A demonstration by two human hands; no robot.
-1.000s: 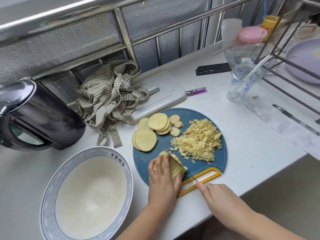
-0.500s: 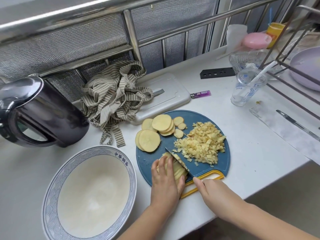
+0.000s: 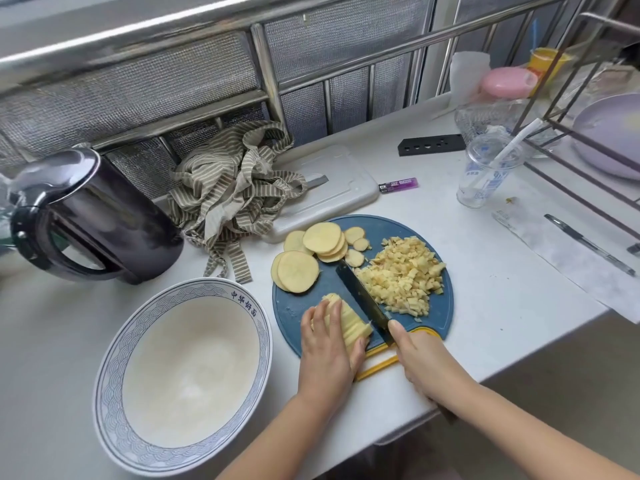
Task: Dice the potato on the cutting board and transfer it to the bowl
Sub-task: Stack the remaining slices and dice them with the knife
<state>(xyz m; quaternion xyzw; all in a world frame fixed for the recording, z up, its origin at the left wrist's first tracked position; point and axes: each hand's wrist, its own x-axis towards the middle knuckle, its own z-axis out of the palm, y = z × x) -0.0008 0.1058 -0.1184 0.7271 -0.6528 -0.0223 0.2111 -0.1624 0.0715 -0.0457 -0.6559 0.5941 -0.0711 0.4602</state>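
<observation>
White counter (image 3: 485, 289). Big patterned bowl (image 3: 104, 410) front left, kettle (image 3: 104, 216) behind it, striped cloth (image 3: 235, 192) beside kettle, lying partly on white tray (image 3: 343, 188). Blue cutting board (image 3: 325, 282) right of bowl: diced potato heap (image 3: 405, 275) on its right, round slices (image 3: 298, 271) back left, cut potato stack (image 3: 353, 323) near front. Left hand (image 3: 329, 355) curls over stack; right hand (image 3: 426, 362) grips knife (image 3: 360, 292), blade between stack and heap. Plastic cup (image 3: 485, 174), lighter (image 3: 398, 184) behind board.

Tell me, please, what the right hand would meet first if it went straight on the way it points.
Probably the stacked round potato slices, just past the knife tip; the right hand points up-left along the blade. Depth is unclear.
</observation>
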